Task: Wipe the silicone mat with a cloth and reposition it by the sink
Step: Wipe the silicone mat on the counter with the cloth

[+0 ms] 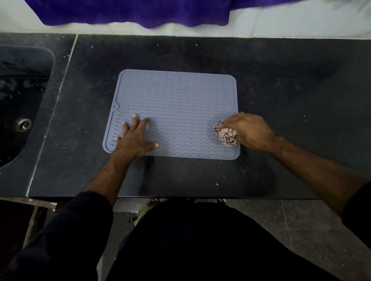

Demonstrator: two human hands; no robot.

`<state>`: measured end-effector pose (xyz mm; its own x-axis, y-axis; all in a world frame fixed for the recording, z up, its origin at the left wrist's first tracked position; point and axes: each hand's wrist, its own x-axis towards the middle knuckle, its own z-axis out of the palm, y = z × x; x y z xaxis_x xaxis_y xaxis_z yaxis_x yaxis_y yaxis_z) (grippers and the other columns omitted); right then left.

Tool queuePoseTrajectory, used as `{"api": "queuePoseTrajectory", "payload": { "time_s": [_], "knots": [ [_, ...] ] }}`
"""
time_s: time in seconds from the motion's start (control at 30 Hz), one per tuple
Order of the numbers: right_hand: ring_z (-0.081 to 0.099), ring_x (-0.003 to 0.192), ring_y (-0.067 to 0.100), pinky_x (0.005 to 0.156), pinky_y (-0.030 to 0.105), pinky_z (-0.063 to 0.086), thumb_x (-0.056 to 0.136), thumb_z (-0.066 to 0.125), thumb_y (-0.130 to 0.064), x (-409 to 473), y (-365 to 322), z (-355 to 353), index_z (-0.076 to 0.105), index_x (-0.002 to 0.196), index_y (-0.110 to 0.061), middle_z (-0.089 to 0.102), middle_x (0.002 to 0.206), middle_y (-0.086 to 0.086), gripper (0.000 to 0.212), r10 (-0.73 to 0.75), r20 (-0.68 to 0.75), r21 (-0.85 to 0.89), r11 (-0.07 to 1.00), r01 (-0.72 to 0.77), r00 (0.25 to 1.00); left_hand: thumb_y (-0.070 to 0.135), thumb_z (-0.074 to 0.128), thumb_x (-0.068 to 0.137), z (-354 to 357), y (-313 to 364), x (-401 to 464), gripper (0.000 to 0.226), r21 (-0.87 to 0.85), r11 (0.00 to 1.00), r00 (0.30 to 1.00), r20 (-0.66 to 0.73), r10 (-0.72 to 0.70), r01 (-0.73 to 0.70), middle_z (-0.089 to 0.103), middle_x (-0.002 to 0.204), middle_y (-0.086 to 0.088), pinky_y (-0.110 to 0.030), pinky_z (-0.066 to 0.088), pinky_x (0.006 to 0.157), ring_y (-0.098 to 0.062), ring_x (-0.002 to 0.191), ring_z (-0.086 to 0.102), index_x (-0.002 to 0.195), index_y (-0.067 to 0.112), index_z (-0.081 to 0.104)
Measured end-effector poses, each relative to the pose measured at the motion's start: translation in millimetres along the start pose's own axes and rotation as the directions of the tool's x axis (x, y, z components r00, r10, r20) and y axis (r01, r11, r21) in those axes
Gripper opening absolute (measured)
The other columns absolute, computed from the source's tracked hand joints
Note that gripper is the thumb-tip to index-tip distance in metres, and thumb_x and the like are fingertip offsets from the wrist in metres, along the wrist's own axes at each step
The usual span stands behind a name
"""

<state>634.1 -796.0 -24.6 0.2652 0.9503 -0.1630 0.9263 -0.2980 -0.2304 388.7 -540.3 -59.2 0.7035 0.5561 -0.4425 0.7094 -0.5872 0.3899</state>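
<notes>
One silicone mat [175,111] lies mid-counter [284,95]. One cloth [226,133] sits at the mat's near right corner. Two hands: left hand [134,140], right hand [248,130]. One sink [13,100] occupies the counter's left end.

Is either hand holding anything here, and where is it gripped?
The right hand grips the bunched cloth from above, around its right side. The left hand holds nothing, lying flat on the silicone mat.

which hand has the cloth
The right hand, its fingers curled around the bunched cloth at the mat's near right corner; the left hand lies flat with fingers spread.
</notes>
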Motion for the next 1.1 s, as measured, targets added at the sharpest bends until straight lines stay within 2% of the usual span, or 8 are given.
{"api": "queuePoseTrajectory", "payload": {
  "time_s": [0.1, 0.2, 0.37, 0.5, 0.6, 0.7, 0.93, 1.1],
  "knots": [
    [0.05, 0.127, 0.026, 0.108, 0.038, 0.033, 0.072, 0.078, -0.015, 13.1, -23.1, 5.5, 0.061, 0.124, -0.016, 0.059, 0.132, 0.007, 0.055, -0.134, -0.043, 0.027, 0.99, 0.135, 0.99, 0.039, 0.072, 0.081, -0.4, 0.5, 0.1, 0.095, -0.005, 1.0, 1.0, 0.004, -0.002, 0.002, -0.014, 0.161, -0.001, -0.071, 0.006, 0.109, -0.037, 0.144, -0.015, 0.152, 0.035, 0.009],
    [0.04, 0.135, 0.023, 0.114, 0.04, 0.028, 0.078, 0.071, -0.007, 19.5, -40.8, 18.0, 0.056, 0.13, -0.019, 0.05, 0.141, 0.001, 0.055, -0.243, 0.035, 0.012, 0.97, 0.242, 0.969, 0.038, 0.072, 0.081, -1.3, 1.0, -1.3, 0.096, -0.008, 1.0, 1.0, 0.005, -0.001, 0.001, -0.014, 0.161, -0.001, -0.07, 0.006, 0.11, -0.037, 0.145, -0.015, 0.152, 0.034, 0.009],
    [0.05, 0.128, 0.025, 0.108, 0.04, 0.035, 0.07, 0.077, -0.008, -0.1, -10.7, 6.6, 0.062, 0.123, -0.018, 0.059, 0.132, 0.002, 0.056, -0.207, 0.027, -0.013, 0.978, 0.207, 0.978, 0.041, 0.072, 0.081, -2.5, 2.5, -3.7, 0.094, -0.006, 1.0, 1.0, -0.001, -0.022, 0.022, -0.013, 0.161, 0.002, -0.07, 0.007, 0.109, -0.035, 0.146, -0.012, 0.152, 0.036, 0.01],
    [0.05, 0.127, 0.024, 0.108, 0.04, 0.036, 0.075, 0.074, -0.013, 7.5, -6.9, -2.8, 0.06, 0.125, -0.018, 0.061, 0.13, 0.005, 0.052, -0.145, 0.075, -0.058, 0.987, 0.149, 0.987, 0.041, 0.072, 0.081, -2.8, 4.7, -3.1, 0.096, 0.005, 0.999, 0.999, 0.009, -0.032, 0.032, -0.015, 0.161, 0.002, -0.07, 0.006, 0.11, -0.035, 0.146, -0.013, 0.152, 0.036, 0.008],
    [0.045, 0.132, 0.023, 0.111, 0.04, 0.03, 0.075, 0.076, -0.017, 20.0, -25.7, 4.1, 0.058, 0.128, -0.019, 0.056, 0.136, 0.003, 0.056, -0.224, 0.043, -0.037, 0.974, 0.225, 0.974, 0.04, 0.072, 0.081, -3.0, 5.2, -3.6, 0.095, 0.004, 1.0, 1.0, 0.009, -0.023, 0.023, -0.015, 0.161, 0.001, -0.07, 0.006, 0.109, -0.036, 0.145, -0.013, 0.152, 0.035, 0.009],
    [0.04, 0.135, 0.023, 0.114, 0.04, 0.027, 0.076, 0.071, -0.002, 19.1, -33.7, 15.6, 0.056, 0.13, -0.019, 0.051, 0.139, 0.0, 0.058, -0.271, 0.063, -0.022, 0.962, 0.273, 0.96, 0.039, 0.072, 0.081, -4.5, 5.3, -4.9, 0.094, -0.01, 1.0, 1.0, 0.009, -0.018, 0.018, -0.014, 0.161, 0.0, -0.07, 0.005, 0.11, -0.036, 0.145, -0.013, 0.152, 0.035, 0.01],
    [0.053, 0.123, 0.025, 0.105, 0.041, 0.038, 0.074, 0.076, -0.013, 10.9, -9.5, 1.3, 0.062, 0.123, -0.02, 0.063, 0.127, 0.004, 0.051, -0.133, 0.054, -0.018, 0.991, 0.135, 0.99, 0.038, 0.071, 0.083, -5.2, 8.2, -6.3, 0.095, -0.005, 1.0, 0.999, 0.012, -0.029, 0.03, -0.015, 0.161, 0.0, -0.069, 0.005, 0.111, -0.035, 0.145, -0.014, 0.153, 0.034, 0.008],
    [0.043, 0.133, 0.022, 0.111, 0.039, 0.029, 0.075, 0.075, -0.008, 34.1, -49.0, 20.3, 0.057, 0.129, -0.02, 0.053, 0.139, 0.0, 0.058, -0.243, 0.005, 0.005, 0.97, 0.243, 0.97, 0.038, 0.071, 0.082, -5.5, 6.2, -5.7, 0.095, -0.011, 1.0, 0.999, 0.016, -0.027, 0.028, -0.016, 0.161, 0.0, -0.069, 0.003, 0.111, -0.035, 0.145, -0.015, 0.153, 0.034, 0.007]
  ]
}}
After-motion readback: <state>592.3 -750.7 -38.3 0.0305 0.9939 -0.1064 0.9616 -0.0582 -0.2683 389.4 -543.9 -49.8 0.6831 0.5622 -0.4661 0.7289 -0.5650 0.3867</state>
